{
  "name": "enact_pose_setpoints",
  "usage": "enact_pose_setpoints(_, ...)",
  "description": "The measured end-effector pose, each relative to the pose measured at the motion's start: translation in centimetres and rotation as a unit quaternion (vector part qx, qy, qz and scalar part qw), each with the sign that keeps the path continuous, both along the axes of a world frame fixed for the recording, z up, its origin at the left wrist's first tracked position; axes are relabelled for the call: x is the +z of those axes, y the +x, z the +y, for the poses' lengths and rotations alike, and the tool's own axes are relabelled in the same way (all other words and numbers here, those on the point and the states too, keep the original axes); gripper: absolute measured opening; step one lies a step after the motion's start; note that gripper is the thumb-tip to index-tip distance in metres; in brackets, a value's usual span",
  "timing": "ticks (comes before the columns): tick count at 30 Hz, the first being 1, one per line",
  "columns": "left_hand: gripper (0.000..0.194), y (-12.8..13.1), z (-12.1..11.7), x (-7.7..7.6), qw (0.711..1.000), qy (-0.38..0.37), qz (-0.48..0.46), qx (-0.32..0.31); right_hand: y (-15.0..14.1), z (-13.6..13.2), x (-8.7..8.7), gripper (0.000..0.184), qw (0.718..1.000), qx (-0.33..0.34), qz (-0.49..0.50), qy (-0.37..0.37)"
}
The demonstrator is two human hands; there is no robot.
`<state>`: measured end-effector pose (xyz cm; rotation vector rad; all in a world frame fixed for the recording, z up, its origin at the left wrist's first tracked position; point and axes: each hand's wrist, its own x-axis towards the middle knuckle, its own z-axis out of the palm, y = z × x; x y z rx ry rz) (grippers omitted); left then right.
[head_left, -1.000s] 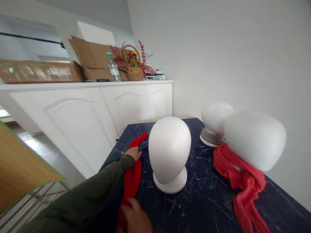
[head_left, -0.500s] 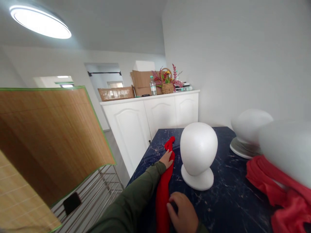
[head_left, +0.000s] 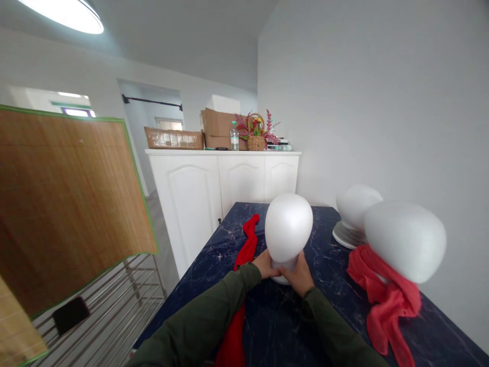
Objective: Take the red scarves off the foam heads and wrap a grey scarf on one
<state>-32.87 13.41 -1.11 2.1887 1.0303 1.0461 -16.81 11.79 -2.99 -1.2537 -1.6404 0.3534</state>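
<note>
A white foam mannequin head (head_left: 288,224) stands upright on the dark blue marbled table (head_left: 328,321). My left hand (head_left: 264,265) grips its neck from the left, and my right hand (head_left: 300,275) wraps the neck from the right, thumbs toward the front. Both hands partly hide the neck and base. A bright red scarf (head_left: 247,247) lies lengthwise on the table to the left, passing under my left forearm, which covers its middle part.
On the right, another foam head (head_left: 405,239) wears a coral-red scarf (head_left: 385,295), with a further foam head (head_left: 357,206) behind it. White cabinets (head_left: 187,188) stand beyond the table, holding boxes, a bottle and a flower basket (head_left: 255,142). A metal rack (head_left: 114,306) is at left.
Both hands have left the red scarf and closed around the neck of the nearest foam head. The camera view has shifted, bringing more of the right-hand heads into sight.
</note>
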Motion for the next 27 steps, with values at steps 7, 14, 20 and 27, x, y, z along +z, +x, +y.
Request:
enact_pose_setpoints(7, 0.085, -0.6, 0.1, 2.0, 0.997, 0.027, -0.033, 0.058, -0.9, 0.6, 2.1, 0.080, 0.998, 0.059, 0.010, -0.002)
enact_pose_setpoints(14, 0.075, -10.7, 2.1, 5.2, 0.954, 0.041, 0.064, 0.289, -10.1, 3.3, 6.6, 0.083, 0.978, 0.208, -0.030, 0.014)
enact_pose_setpoints(20, 0.068, -17.9, 3.3, 2.1, 0.919, -0.003, 0.038, 0.393, -17.5, 6.9, 5.3, 0.078, 0.947, 0.314, -0.055, -0.032)
enact_pose_setpoints(27, 0.082, -20.1, 6.7, -0.5, 0.900, -0.021, 0.015, 0.436, -20.7, 11.0, 2.7, 0.071, 0.954, 0.290, -0.050, -0.061)
